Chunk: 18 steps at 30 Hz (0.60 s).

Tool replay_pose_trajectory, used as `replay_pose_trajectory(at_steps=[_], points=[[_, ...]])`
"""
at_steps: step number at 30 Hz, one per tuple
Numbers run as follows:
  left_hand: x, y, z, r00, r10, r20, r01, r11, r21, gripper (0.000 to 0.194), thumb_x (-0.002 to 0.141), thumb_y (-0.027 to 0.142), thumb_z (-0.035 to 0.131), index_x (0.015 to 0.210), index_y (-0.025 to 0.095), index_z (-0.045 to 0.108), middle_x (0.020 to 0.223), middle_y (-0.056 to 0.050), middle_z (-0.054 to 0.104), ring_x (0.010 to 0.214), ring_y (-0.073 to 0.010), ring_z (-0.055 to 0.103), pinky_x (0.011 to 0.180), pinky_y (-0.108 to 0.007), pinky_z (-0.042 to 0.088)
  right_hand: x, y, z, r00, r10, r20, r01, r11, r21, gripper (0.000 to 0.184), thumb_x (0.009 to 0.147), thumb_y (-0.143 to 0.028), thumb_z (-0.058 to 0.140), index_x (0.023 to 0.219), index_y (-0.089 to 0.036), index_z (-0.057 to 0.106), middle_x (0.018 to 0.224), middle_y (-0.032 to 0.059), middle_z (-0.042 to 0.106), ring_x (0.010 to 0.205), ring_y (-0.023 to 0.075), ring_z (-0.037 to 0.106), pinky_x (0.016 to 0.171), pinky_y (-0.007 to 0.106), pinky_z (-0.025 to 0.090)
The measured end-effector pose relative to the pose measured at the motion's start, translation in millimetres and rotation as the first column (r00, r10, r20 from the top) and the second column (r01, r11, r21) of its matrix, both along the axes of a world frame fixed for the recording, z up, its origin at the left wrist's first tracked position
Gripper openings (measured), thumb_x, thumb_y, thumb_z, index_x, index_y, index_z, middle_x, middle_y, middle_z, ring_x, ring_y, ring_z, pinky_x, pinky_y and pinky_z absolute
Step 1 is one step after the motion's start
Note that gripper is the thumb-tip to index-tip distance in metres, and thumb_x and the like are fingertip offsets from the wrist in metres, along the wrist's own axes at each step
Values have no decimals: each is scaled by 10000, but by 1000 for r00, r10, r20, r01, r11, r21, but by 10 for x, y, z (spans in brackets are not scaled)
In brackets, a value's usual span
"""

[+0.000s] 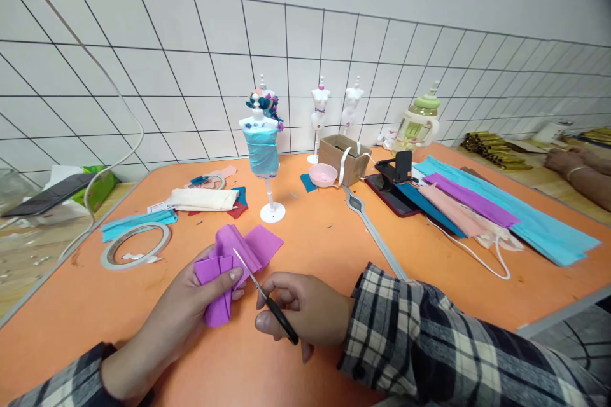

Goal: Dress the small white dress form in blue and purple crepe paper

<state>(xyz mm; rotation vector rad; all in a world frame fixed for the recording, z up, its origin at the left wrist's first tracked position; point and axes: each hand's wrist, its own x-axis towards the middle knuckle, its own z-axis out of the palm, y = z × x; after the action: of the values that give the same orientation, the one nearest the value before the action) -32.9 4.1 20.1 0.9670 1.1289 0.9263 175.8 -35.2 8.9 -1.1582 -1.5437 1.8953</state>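
My left hand (191,292) is closed on folded purple crepe paper (238,248), its thumb pressing on top of the folds. Black-handled scissors (281,319) are in my right hand (305,308), with their blades lying over the purple paper near my left thumb. The blades look nearly closed; whether paper is between them I cannot tell. Behind the paper stands a small white dress form (258,121) on a round base, its torso wrapped in light blue crepe paper (262,151).
A tape roll (109,257), a white roll (203,199) and blue strips lie left. A pink bowl (323,175), wooden box (353,165), phone (391,197) and green-lidded bottle (420,121) stand back right. Crepe strips (515,203) lie right. Another person's hands (568,165) rest at far right.
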Motion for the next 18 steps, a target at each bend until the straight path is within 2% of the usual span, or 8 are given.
replay_pose_trajectory(at_steps=[7,10,13,18], points=[[-19,-7,-19,1000,-24,-10,24,1000,3,426,642,395,907,954,244,659,752,31,683,639,-124,619,590,-202,525,-27,-2,-6,999,-25,-32,24,1000,-11,400,787,-453,729,1080,-228,578,756,-45,529,529,80,522,325,170,496],[-22,-4,-4,1000,-10,3,10,1000,-6,433,622,441,909,886,210,656,755,2,697,655,-141,625,603,-218,536,-37,-4,-2,998,-30,-49,29,999,-31,392,777,-429,743,1068,-222,580,728,-54,524,503,70,500,319,174,499],[-24,7,5,1000,12,-5,-12,1000,-14,455,601,488,905,807,186,633,697,-5,671,604,-141,595,553,-223,517,-35,-7,2,998,-33,-46,32,999,-30,388,780,-423,744,1069,-223,578,725,-56,514,507,65,492,322,169,502],[-34,23,-14,998,4,-64,-3,1000,14,455,639,476,885,854,195,599,665,6,639,574,-134,567,518,-217,485,-13,-22,19,999,-17,-36,16,1000,-15,398,796,-449,727,1089,-232,569,771,-46,507,536,72,507,326,159,498]])
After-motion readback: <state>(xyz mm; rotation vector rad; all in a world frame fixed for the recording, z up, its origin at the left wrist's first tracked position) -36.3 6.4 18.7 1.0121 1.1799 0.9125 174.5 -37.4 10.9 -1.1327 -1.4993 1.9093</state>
